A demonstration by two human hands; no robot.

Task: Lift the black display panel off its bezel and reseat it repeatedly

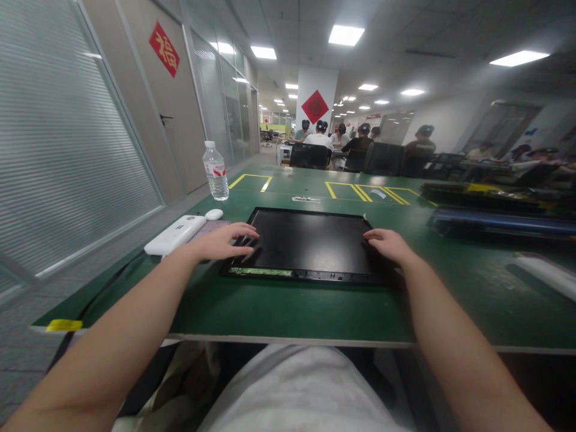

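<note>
A black flat display panel (310, 243) lies on the green table in front of me, with a thin dark frame around it. Along its near edge runs a strip with a green circuit board (258, 272) on the left part. My left hand (227, 240) is at the panel's left edge, fingers stretched out and apart, thumb over the frame. At the right edge is my right hand (387, 245), fingertips reaching over the frame, fingers extended. Whether either hand presses on the panel I cannot tell. Neither is closed around anything.
To the left stand a water bottle (216, 171), a white power bank (175, 234) and a small white rounded case (213, 214). Yellow tape (346, 191) marks the far tabletop. On the right lie dark panels (499, 222) and a white bar (549, 273). People sit farther back.
</note>
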